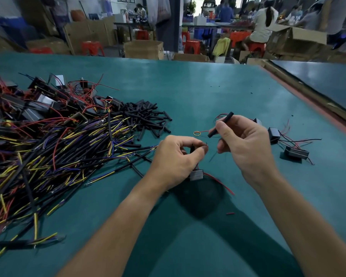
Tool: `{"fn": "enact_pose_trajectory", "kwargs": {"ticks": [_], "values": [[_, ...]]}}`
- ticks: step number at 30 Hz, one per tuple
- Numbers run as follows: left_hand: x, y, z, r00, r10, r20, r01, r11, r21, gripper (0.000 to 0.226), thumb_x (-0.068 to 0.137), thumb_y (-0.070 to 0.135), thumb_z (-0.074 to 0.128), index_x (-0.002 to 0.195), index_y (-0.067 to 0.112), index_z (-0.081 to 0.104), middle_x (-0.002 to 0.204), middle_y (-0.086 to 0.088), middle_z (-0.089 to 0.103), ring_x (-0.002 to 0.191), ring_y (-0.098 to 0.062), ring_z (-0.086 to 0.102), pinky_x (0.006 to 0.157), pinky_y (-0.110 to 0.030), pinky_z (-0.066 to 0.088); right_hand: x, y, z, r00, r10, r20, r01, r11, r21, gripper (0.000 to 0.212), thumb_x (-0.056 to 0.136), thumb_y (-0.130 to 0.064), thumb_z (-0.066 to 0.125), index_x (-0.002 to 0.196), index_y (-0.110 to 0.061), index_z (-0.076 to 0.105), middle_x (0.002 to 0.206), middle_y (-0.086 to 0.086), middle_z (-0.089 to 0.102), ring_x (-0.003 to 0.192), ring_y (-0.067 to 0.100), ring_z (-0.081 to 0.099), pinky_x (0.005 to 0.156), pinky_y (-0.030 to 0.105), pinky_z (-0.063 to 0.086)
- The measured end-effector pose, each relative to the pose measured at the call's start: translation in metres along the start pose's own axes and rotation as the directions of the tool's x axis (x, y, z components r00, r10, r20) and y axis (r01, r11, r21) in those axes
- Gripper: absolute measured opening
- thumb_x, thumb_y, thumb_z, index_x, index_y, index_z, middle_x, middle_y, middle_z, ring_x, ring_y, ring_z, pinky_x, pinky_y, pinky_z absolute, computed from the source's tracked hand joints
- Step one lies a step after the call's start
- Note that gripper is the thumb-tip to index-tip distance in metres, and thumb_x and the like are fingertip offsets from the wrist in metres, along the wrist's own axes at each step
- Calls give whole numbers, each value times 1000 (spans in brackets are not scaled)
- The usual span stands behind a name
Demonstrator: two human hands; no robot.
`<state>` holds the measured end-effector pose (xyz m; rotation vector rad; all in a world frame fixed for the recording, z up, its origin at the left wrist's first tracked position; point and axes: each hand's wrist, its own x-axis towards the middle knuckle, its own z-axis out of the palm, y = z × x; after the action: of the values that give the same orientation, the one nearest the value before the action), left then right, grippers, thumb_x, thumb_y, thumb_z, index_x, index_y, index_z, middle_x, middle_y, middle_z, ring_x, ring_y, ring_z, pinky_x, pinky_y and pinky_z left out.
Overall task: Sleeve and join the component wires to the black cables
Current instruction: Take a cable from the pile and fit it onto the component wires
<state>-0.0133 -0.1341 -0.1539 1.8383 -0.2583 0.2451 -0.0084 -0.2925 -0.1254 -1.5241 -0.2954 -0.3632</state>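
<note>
The small grey component (196, 174) hangs just under the left hand (176, 160), its thin red lead (220, 181) trailing limp over the green table (188, 86); that hand's thumb and forefinger pinch a fine wire end, though what exactly sits between them is too small to tell. The right hand (246, 144) grips a short black sleeve tube (221, 124) between thumb and fingers, tilted, its lower mouth near the left fingertips but apart from them.

To my eye these leads are featherlight and floppy, the stripped tips easily bent; best pinched close to the tip so it stays straight for threading. The sleeve looks light, fairly stiff and a bit slick; hold it mid-length, without squashing the bore.

Loose sleeves (146, 120) lie heaped to the left; beyond them a tangle of black cables (68, 156) with yellow and purple cores; a few black modules (297, 152) sit to the right.
</note>
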Motion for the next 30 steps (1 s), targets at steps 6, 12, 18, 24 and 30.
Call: {"fn": "enact_pose_trajectory", "kwargs": {"ticks": [6, 12, 18, 24, 30], "values": [[1, -2, 0, 999, 30, 18, -29, 998, -50, 13, 81, 32, 66, 77, 23, 75, 69, 5, 73, 66, -16, 69, 65, -36, 57, -1, -3, 1, 1000, -14, 21, 14, 1000, -22, 11, 95, -8, 62, 87, -14, 66, 75, 1, 73, 46, 13, 51, 49, 26, 50], [2, 0, 0, 999, 30, -13, -31, 997, -71, 8, 78, 32, 69, 79, 27, 75, 73, -2, 73, 72, -31, 69, 68, -47, 58, -1, -3, 1, 1000, 17, 23, -16, 999, -33, 11, 96, -7, 60, 94, -14, 68, 73, 1, 72, 45, 14, 50, 50, 25, 49], [1, 3, -1, 999, 47, 9, -47, 997, -62, 8, 80, 33, 68, 82, 28, 75, 74, -5, 73, 72, -35, 68, 67, -50, 57, -2, -5, 3, 999, 9, 48, -7, 999, -36, 11, 95, -6, 60, 93, -14, 68, 73, 1, 71, 45, 14, 50, 49, 25, 49], [0, 2, -1, 999, 45, 12, -45, 998, -51, 8, 79, 33, 69, 80, 29, 75, 74, -10, 70, 66, -37, 63, 63, -48, 54, -4, -6, 5, 996, 34, 88, -31, 999, -37, 16, 94, -2, 60, 89, -16, 68, 68, -2, 69, 43, 13, 48, 47, 22, 47], [1, -1, 0, 1000, 15, 23, -14, 999, -51, 10, 79, 34, 70, 76, 26, 75, 69, -3, 70, 60, -12, 59, 58, -37, 51, -1, -3, 2, 994, 7, 105, 4, 994, -113, 15, 93, -5, 63, 88, -18, 69, 69, -2, 70, 44, 14, 50, 47, 24, 47]]}}
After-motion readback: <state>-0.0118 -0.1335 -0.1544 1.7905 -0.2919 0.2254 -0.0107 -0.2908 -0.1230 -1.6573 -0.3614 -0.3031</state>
